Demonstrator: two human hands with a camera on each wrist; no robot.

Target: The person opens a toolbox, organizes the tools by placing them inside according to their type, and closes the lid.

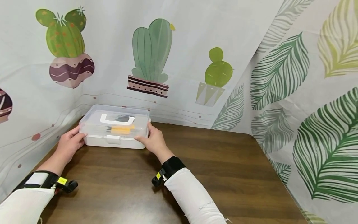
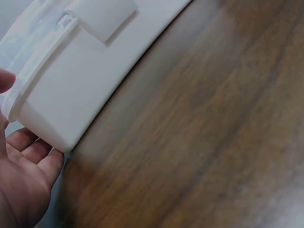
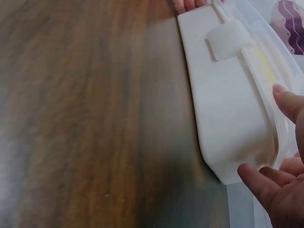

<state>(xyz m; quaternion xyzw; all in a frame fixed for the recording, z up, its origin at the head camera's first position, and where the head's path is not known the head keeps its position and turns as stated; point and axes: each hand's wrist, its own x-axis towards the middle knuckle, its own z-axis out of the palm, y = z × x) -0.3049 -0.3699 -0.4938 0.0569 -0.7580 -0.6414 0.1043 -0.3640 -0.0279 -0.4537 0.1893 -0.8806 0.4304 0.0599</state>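
Observation:
A plastic storage box point(image 1: 96, 141) with a white base, a clear lid and a white carry handle point(image 1: 104, 119) sits on the table's back left part. Its front latch point(image 1: 113, 139) lies flat against the front. Through the lid show orange-handled items and some dark ones, too blurred to name. My left hand point(image 1: 70, 141) grips the box's left end, thumb at the front corner; in the left wrist view its fingers point(image 2: 40, 152) bend against the end wall. At the right end my right hand point(image 1: 155, 140) holds the box, thumb point(image 3: 287, 102) over the lid's front edge and fingers along the side.
The brown wooden table point(image 1: 223, 174) reaches forward and right of the box. A white curtain point(image 1: 184, 46) with cactus prints hangs close behind the box, and a leaf-printed one point(image 1: 285, 124) hangs along the right edge. Each wrist wears a black camera strap point(image 1: 173, 166).

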